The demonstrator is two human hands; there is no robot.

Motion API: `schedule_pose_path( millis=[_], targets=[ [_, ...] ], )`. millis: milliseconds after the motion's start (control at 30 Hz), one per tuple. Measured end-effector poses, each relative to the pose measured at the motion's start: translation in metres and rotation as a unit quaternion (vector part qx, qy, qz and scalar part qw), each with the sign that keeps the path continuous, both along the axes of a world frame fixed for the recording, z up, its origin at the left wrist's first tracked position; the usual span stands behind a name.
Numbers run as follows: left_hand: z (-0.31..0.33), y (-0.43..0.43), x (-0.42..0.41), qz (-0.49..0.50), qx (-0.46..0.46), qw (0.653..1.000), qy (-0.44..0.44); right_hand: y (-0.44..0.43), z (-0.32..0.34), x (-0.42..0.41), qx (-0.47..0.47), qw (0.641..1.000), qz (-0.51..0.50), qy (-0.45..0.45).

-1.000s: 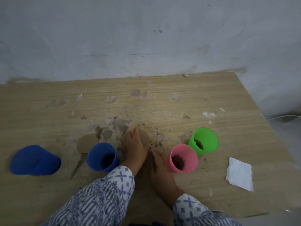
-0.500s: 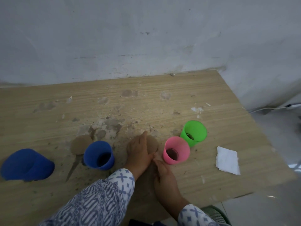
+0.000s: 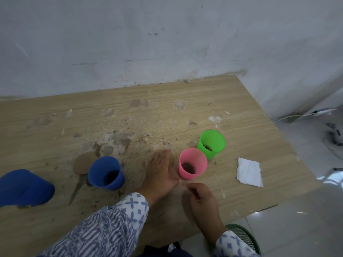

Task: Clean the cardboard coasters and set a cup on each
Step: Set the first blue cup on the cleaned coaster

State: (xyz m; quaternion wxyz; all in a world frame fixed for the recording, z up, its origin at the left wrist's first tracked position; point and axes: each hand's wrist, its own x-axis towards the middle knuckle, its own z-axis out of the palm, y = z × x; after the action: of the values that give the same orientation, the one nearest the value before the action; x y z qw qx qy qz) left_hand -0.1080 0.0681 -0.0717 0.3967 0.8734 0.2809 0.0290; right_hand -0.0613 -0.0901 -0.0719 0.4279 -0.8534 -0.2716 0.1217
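Note:
My left hand point(image 3: 160, 171) lies flat, palm down, on the dirty wooden table point(image 3: 185, 112), between the upright blue cup point(image 3: 105, 172) and the pink cup point(image 3: 193, 163). It covers a brown cardboard coaster; only a sliver shows by the fingers. My right hand point(image 3: 202, 199) rests near the front edge with its fingers curled in and nothing visible in them. A second round coaster point(image 3: 82, 162) lies bare just left of the blue cup. The green cup point(image 3: 211, 142) stands behind the pink one. Another blue cup point(image 3: 24, 188) lies on its side at far left.
A folded white tissue point(image 3: 249, 171) lies right of the pink cup. Dirt crumbs and stains spread over the table's middle. A green mesh basket point(image 3: 243, 236) stands on the floor below the front right edge. A white cable point(image 3: 297, 115) runs along the floor at right.
My left hand has slid back over the coaster towards me. My right hand has left the table surface beside the pink cup, pulled back to the front edge and curled its fingers.

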Motion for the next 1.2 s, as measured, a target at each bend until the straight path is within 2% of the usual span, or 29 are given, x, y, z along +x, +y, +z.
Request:
schedule_pose_path(
  millis=[100, 200, 367, 733, 1000, 1200],
  targets=[
    [0.001, -0.006, 0.004, -0.027, -0.032, 0.998, -0.052, -0.006, -0.002, 0.013, -0.005, 0.997, -0.072, 0.035],
    [0.001, -0.011, 0.011, -0.029, -0.086, 0.991, -0.101, -0.001, -0.001, 0.024, -0.021, 0.992, -0.093, 0.078],
    [-0.002, -0.017, 0.015, -0.012, -0.112, 0.989, -0.1, 0.008, 0.001, 0.033, -0.014, 0.993, -0.062, 0.095],
    [0.006, -0.01, 0.0, 0.033, -0.115, 0.984, -0.133, 0.025, 0.007, 0.03, -0.01, 1.0, 0.009, 0.021],
    [0.015, 0.019, -0.009, 0.117, -0.126, 0.97, -0.172, 0.073, 0.014, 0.036, 0.004, 0.996, 0.09, 0.024],
    [0.01, 0.027, -0.011, 0.153, -0.142, 0.963, -0.168, 0.09, 0.007, 0.039, -0.017, 0.993, 0.106, 0.046]
  ],
)
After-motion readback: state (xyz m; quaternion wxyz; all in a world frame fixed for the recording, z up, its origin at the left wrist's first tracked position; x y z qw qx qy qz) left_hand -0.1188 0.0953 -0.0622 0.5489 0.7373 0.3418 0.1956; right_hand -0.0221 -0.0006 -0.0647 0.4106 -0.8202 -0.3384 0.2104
